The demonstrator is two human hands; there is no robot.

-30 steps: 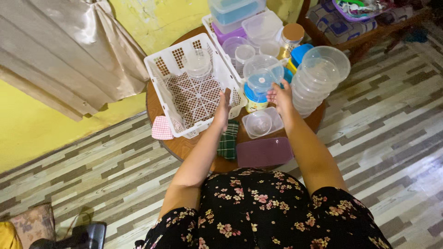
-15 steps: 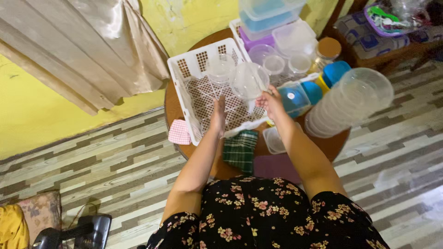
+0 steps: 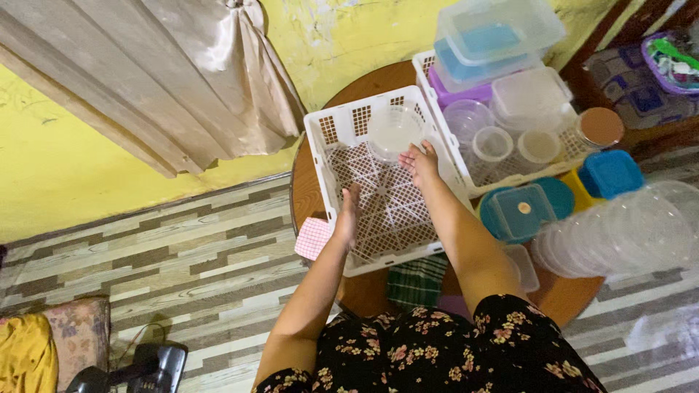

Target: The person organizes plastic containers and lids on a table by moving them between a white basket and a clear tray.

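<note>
A white perforated plastic basket (image 3: 378, 182) is set on the left part of a round wooden table (image 3: 320, 185), close to the yellow wall (image 3: 65, 175).

The right hand (image 3: 418, 161) is laid inside the basket at its far end, fingers spread and touching a stack of clear round containers (image 3: 393, 131) that stands in the basket's far corner. Whether the stack is pinched or only touched cannot be told.

The left hand (image 3: 346, 217) is rested flat on the basket's near left rim, fingers extended and nothing held.

A second white basket (image 3: 502, 171) is placed directly to the right of the first, touching it, and is filled with clear round tubs (image 3: 492, 143), a purple box (image 3: 457, 94) and lidded rectangular boxes with blue contents (image 3: 495, 36) stacked at its far end.

A jar with a brown lid (image 3: 600, 126) is seen at the right edge of the table, with a blue-lidded square box (image 3: 610, 173) just nearer. A round blue container topped by a clear rectangular lid (image 3: 521, 209) is found near the table's right side.

A long tilted stack of clear round lids (image 3: 619, 231) is laid across the near right edge.

A pink checked cloth (image 3: 313, 238) hangs at the near left edge; a green plaid cloth (image 3: 416, 280) lies at the near edge.

A beige curtain (image 3: 160, 73) hangs against the wall.
</note>
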